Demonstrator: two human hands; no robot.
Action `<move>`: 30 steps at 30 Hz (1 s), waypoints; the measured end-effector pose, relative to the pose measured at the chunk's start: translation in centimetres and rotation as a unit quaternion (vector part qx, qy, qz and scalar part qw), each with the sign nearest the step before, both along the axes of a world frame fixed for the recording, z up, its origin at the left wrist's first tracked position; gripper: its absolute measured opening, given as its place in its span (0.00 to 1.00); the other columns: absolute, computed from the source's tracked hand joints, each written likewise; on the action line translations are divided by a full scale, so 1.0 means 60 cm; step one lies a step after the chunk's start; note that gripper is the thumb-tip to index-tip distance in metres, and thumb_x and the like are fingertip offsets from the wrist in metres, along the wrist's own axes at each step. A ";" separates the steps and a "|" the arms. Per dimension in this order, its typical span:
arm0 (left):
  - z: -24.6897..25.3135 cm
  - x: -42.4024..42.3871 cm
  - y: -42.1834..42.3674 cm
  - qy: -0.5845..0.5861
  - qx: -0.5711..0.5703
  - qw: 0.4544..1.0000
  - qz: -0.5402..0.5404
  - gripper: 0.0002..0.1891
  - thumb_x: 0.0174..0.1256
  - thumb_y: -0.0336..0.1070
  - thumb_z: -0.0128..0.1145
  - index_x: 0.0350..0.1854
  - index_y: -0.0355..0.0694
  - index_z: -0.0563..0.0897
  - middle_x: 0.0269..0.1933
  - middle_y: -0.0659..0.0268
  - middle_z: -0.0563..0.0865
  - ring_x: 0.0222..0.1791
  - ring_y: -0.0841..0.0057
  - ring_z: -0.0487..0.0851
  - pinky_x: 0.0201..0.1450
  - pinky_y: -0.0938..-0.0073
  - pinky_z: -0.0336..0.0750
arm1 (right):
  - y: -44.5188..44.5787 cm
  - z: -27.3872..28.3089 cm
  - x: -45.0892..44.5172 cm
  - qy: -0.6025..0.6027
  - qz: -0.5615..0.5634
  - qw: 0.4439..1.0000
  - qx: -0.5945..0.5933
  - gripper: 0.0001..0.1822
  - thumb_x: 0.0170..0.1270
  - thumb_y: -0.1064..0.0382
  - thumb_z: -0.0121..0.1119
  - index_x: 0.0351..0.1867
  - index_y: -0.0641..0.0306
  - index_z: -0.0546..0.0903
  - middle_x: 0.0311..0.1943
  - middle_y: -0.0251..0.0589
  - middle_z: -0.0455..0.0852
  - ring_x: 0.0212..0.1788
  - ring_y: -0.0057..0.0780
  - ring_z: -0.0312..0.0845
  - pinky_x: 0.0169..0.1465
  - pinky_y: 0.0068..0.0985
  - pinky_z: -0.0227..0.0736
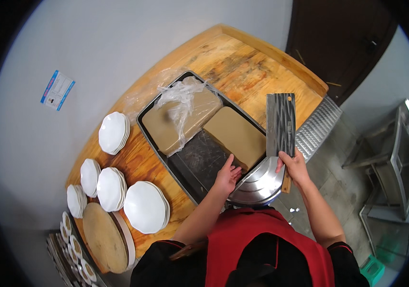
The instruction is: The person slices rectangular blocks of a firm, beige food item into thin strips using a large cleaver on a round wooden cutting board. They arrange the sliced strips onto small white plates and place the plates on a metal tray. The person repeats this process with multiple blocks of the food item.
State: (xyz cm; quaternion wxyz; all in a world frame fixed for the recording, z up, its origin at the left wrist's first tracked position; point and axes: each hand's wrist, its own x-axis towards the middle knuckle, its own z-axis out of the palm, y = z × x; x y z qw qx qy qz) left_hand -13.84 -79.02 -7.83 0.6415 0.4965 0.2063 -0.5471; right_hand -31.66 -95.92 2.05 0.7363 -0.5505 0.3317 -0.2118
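Note:
My right hand (293, 165) grips the wooden handle of a cleaver (281, 123) with a dark patterned blade, raised beside the tray's right side. My left hand (229, 175), its fingers spread, is at the near edge of a smooth tan block (240, 136); whether it touches the block is unclear. The block lies in a dark rectangular tray (199, 163). Behind and left of it, a larger tan slab (168, 123) sits in the same tray, partly covered by crumpled clear plastic film (183, 97). Below the tray's right corner is a round metal lid (256, 183).
The tray rests on a wooden table (247, 68). Stacks of white plates (145, 206) and a round wooden chopping board (104, 236) stand to the left. Small filled dishes (77, 247) are at the lower left. A metal frame (394, 158) and a green stool (372, 269) are at the right.

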 end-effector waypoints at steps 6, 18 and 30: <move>-0.007 -0.002 -0.021 -0.023 0.083 0.996 -0.029 0.57 0.51 0.70 0.68 0.69 0.23 0.62 0.66 0.49 0.72 0.69 0.61 0.68 0.74 0.65 0.57 | -0.092 -0.032 0.057 -0.001 0.112 0.993 0.044 0.04 0.71 0.67 0.54 0.40 0.65 0.73 0.19 0.38 0.79 0.19 0.27 0.77 0.27 0.25 0.74; 0.020 -0.030 -0.083 -0.057 0.078 0.995 0.002 0.35 0.59 0.56 0.70 0.61 0.35 0.77 0.56 0.61 0.83 0.52 0.69 0.81 0.59 0.68 0.73 | -0.125 -0.078 0.131 0.019 0.183 0.983 0.019 0.05 0.72 0.66 0.55 0.40 0.66 0.73 0.19 0.38 0.79 0.18 0.27 0.77 0.25 0.25 0.74; 0.018 -0.019 -0.073 0.019 0.055 0.997 0.047 0.33 0.59 0.62 0.68 0.58 0.44 0.79 0.54 0.65 0.82 0.55 0.72 0.78 0.61 0.71 0.69 | -0.106 -0.086 0.142 0.005 0.135 0.990 0.044 0.05 0.72 0.66 0.55 0.38 0.63 0.72 0.19 0.37 0.78 0.18 0.26 0.75 0.25 0.24 0.73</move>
